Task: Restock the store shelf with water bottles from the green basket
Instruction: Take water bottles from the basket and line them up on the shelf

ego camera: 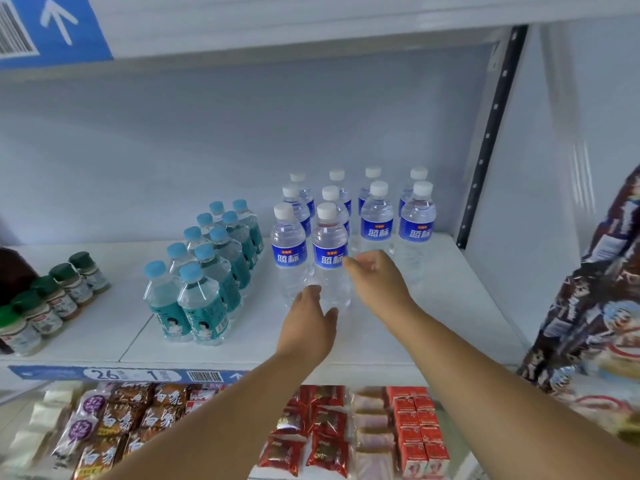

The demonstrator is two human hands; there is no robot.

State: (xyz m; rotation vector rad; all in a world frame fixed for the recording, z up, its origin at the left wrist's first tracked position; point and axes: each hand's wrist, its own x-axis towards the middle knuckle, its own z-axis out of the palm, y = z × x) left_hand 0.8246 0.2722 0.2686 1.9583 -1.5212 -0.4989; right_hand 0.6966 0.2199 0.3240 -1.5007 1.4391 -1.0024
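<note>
The front bottle stands on the shelf at centre frame, heading the second blue-label row. The left hand is loosely open, fingers against the bottle's clear base. The right hand is relaxed, fingertips brushing the label. Neither plainly grips. A sideways nudge could tip the bottle into its neighbour just left and topple the tight rows behind. The basket is out of view.

Head-worn view, forward and down, close to the shelf.
</note>
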